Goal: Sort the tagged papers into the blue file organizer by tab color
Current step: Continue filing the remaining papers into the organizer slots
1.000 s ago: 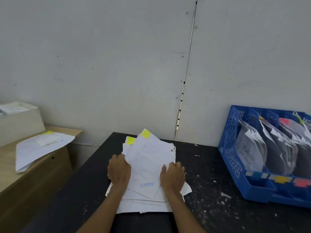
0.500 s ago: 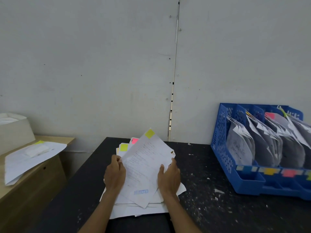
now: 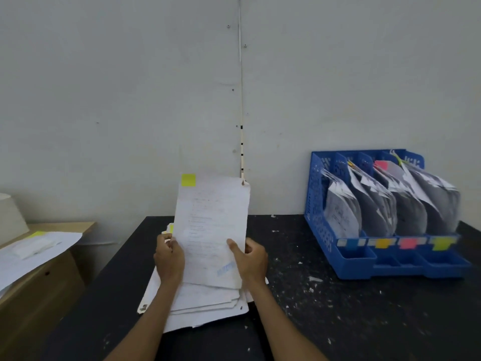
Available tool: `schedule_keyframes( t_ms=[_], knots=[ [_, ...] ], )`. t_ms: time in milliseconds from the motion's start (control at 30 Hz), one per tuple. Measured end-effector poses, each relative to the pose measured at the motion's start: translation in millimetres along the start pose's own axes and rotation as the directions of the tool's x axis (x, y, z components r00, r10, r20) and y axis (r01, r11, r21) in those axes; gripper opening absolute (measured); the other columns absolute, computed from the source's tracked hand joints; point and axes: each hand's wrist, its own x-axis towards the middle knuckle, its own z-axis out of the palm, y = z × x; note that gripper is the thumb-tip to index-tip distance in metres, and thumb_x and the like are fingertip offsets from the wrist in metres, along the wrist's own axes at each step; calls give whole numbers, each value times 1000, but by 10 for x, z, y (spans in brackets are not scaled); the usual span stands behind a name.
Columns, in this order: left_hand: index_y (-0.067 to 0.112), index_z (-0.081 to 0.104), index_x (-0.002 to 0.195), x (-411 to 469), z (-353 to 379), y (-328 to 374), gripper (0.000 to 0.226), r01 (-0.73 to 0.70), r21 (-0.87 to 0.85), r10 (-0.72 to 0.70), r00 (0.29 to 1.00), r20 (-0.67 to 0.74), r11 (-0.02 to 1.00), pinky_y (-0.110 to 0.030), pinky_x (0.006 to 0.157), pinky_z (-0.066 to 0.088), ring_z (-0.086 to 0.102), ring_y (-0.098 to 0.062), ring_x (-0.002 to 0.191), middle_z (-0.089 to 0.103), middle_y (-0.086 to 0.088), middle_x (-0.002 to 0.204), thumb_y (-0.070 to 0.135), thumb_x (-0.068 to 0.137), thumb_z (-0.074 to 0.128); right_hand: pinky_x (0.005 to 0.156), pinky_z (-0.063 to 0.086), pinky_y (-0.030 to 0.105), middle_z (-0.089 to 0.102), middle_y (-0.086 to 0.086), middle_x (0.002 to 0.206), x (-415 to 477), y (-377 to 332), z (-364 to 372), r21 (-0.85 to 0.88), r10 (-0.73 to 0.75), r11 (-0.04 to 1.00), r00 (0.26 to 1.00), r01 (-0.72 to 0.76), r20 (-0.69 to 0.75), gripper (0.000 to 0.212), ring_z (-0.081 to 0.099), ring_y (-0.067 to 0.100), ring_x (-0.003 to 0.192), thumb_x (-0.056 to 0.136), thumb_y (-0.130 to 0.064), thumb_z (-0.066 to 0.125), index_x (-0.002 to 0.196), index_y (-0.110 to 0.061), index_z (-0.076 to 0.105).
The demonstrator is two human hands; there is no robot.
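Observation:
A white paper with a yellow tab [image 3: 211, 230] stands nearly upright above the pile of tagged papers [image 3: 203, 306] on the black table [image 3: 338, 321]. My left hand [image 3: 169, 259] grips its left edge and my right hand [image 3: 251, 259] grips its right edge, thumb on the front. The blue file organizer [image 3: 348, 267] sits to the right. Its several slots hold papers, and blue, orange, pink and yellow-green labels run along its front.
At the left stands a wooden cabinet [image 3: 39, 290] with loose white sheets [image 3: 31, 251] and a yellow tab on them. A grey wall runs close behind the table. White flecks speckle the tabletop between pile and organizer.
Both hands lifted the yellow-tabbed paper off the pile and tipped it up to nearly vertical. The view shifted to the right, so the organizer now sits nearer the middle.

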Motion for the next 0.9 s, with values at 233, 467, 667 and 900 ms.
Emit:
schedule_keyframes(
  t_ms=[233, 467, 667, 900],
  knots=[
    [9, 54, 110, -378, 737, 671, 19, -39, -71, 50, 986, 160, 997, -37, 79, 40, 56, -33, 97, 63, -14, 102, 12, 97, 41, 65, 55, 21, 73, -2, 87, 275, -316, -667, 157, 77, 984, 997, -80, 24, 19, 69, 8, 77, 83, -30, 74, 91, -12, 71],
    [18, 47, 114, -1026, 1510, 1223, 16, -110, -208, 179, 919, 351, 972, -32, 84, 46, 56, -19, 95, 55, 3, 104, 18, 99, 46, 70, 56, 28, 70, -2, 89, 478, -447, -1662, 51, 14, 999, 983, -5, -186, 20, 67, 14, 83, 87, -32, 69, 96, -15, 68],
    [21, 45, 115, -1466, 1921, 1615, 16, -165, -283, 280, 856, 436, 945, -28, 76, 43, 55, -14, 91, 53, 7, 101, 17, 99, 45, 62, 56, 26, 72, -2, 87, 568, -525, -2389, 8, -64, 998, 956, 69, -286, 18, 69, 12, 78, 88, -27, 68, 96, -12, 71],
    [20, 46, 120, -1708, 2226, 1961, 21, -231, -325, 363, 819, 445, 917, -17, 61, 40, 52, -4, 78, 53, 9, 91, 14, 100, 45, 61, 53, 25, 70, 0, 90, 651, -695, -3006, -110, -154, 987, 903, 119, -401, 22, 66, 14, 81, 90, -30, 66, 99, -11, 69]
  ],
)
